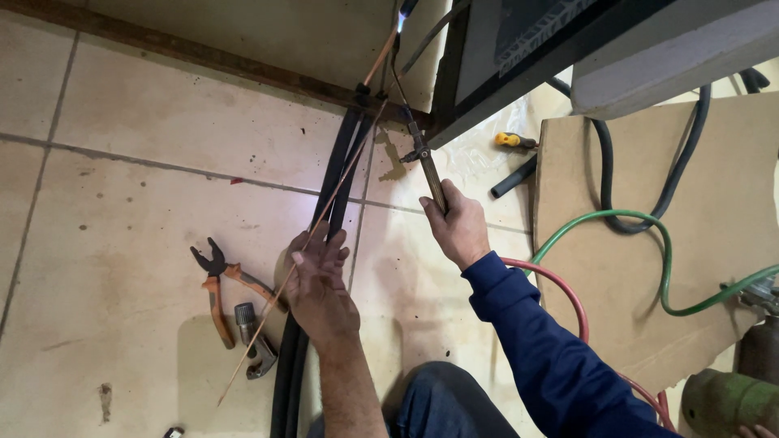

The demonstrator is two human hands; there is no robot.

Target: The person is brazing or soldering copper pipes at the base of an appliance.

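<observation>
My right hand (457,223) grips the brass handle of a welding torch (428,166), whose thin neck reaches up to a blue flame (407,8) at the top edge. A copper pipe (381,61) runs up beside the flame, by black insulated pipes (341,174). My left hand (318,280) pinches a long thin brazing rod (324,211) that slants from the lower left floor up toward the copper pipe. The rod's upper tip sits near the pipe joint.
Orange-handled pliers (217,280) and a small metal pipe tool (253,341) lie on the tiled floor to the left. A cardboard sheet (722,235) at right carries green (649,235), red (560,288) and black hoses. A yellow-handled screwdriver (513,140), a green cylinder (726,401) and a grey cabinet (649,57) stand nearby.
</observation>
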